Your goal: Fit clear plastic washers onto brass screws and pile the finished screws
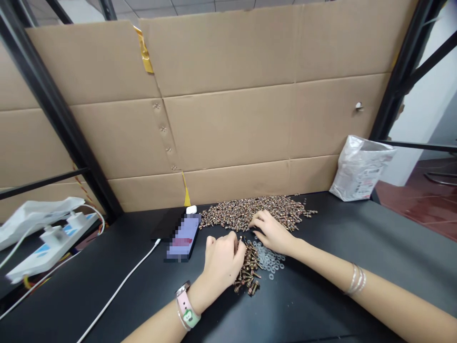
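A wide heap of small bronze screws [250, 212] lies on the black table near the cardboard wall. My right hand [272, 232] rests at its near edge, fingers curled into the screws. My left hand [223, 259] is closed in a pinch, holding a single screw [240, 239] upright at its fingertips. Beside that hand is a smaller pile of screws [249, 274], and next to it several clear plastic washers [269, 259] are scattered.
A phone [183, 236] lies left of the hands with a white cable [121, 286] plugged in. A white power strip [46, 243] sits at far left. A white plastic bag [359, 169] stands at back right. Cardboard panels [228, 119] wall off the back.
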Action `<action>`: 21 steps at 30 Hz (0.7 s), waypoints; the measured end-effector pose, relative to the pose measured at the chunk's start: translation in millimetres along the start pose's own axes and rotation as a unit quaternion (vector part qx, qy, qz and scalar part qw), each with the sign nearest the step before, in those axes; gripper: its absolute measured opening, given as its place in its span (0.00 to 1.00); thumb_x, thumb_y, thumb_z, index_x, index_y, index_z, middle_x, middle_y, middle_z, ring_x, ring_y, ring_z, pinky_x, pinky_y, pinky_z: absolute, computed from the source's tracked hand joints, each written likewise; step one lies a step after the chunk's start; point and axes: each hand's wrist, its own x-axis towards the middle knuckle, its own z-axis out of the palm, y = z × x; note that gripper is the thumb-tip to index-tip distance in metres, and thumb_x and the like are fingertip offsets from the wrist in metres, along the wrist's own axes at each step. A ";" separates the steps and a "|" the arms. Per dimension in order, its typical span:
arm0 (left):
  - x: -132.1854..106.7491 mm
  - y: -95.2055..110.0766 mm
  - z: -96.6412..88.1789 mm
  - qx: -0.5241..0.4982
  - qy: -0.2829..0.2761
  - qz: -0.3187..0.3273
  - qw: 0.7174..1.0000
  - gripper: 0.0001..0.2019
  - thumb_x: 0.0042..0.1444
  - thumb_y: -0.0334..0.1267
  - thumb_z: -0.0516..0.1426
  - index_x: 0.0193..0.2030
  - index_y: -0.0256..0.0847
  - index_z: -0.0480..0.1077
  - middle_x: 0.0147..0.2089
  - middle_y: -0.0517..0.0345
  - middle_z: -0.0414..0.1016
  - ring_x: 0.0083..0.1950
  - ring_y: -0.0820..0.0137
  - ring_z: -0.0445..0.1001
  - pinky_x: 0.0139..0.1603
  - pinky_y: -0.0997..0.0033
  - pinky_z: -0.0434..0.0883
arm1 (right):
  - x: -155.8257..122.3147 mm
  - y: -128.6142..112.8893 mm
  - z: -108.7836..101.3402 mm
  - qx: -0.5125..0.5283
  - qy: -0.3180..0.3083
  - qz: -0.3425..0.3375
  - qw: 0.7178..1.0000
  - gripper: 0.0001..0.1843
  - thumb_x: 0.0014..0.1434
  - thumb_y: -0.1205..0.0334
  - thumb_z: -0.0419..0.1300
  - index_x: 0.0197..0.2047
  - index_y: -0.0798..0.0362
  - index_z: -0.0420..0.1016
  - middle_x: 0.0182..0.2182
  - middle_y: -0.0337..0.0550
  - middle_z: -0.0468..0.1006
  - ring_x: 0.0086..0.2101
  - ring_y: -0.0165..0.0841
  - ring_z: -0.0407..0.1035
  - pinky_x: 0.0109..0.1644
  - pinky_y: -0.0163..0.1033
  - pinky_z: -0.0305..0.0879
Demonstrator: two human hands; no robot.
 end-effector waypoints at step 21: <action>-2.5 1.1 -1.9 -0.024 0.003 0.018 1.000 0.11 0.61 0.34 0.44 0.27 0.40 0.59 0.25 0.63 0.70 0.26 0.72 0.65 0.34 0.68 0.48 | 16.8 -0.4 -9.4 -0.116 -0.076 -0.116 0.984 0.10 0.59 0.72 0.50 0.36 0.55 0.72 0.38 0.49 0.68 0.42 0.38 0.58 0.46 0.43 0.61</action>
